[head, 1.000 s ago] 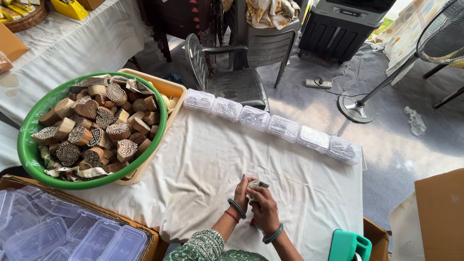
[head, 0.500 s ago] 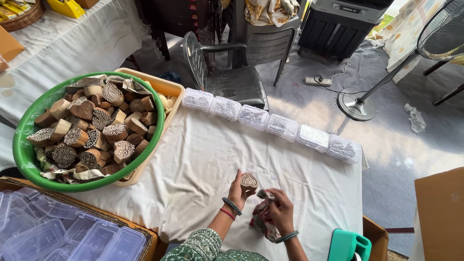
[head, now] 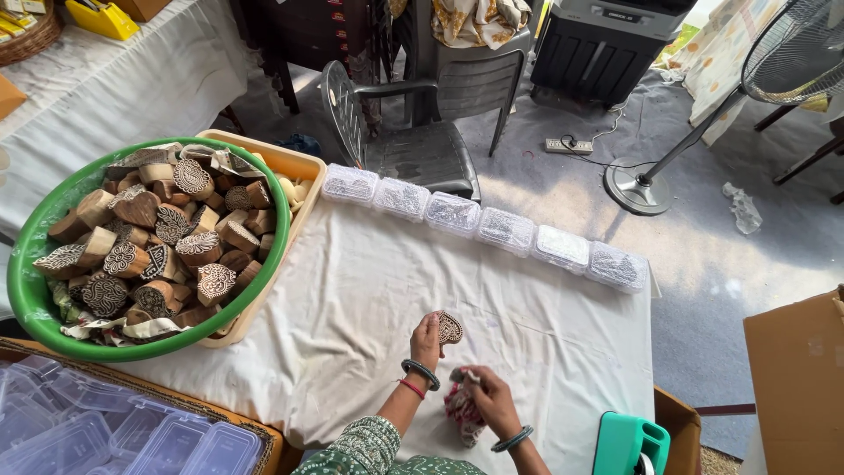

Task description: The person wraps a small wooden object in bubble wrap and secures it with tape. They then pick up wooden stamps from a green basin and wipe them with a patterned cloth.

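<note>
The left hand [head: 427, 339], low in the middle of the frame, is closed around a carved wooden stamp [head: 449, 327] and holds it up with the patterned face turned toward the camera, just above the white cloth [head: 352, 299] that covers the table. The right hand [head: 489, 400], lower and a little to the right, is bunched around a red-and-white rag [head: 461, 413], fingers curled tight on it. A second ago both hands were pressed together over the stamp; now they have drawn apart, the stamp lifted clear in the left and the rag pulled down and away in the right, so the wiping contact seems to be broken and the carved face is exposed, as if for a look at how clean it is. Outward from the hands, a row of small clear lidded boxes [head: 488, 224] runs along the far edge of the table from the centre toward the right. At the left, a green basin [head: 35, 303] heaped with more wooden stamps sits inside a tan tray [head: 299, 189]. Clear plastic containers [head: 97, 431] fill the lower left corner, and a teal plastic object [head: 629, 444] shows at the bottom right. Beyond the table stand a grey chair [head: 413, 149] and a floor fan [head: 651, 176].
</note>
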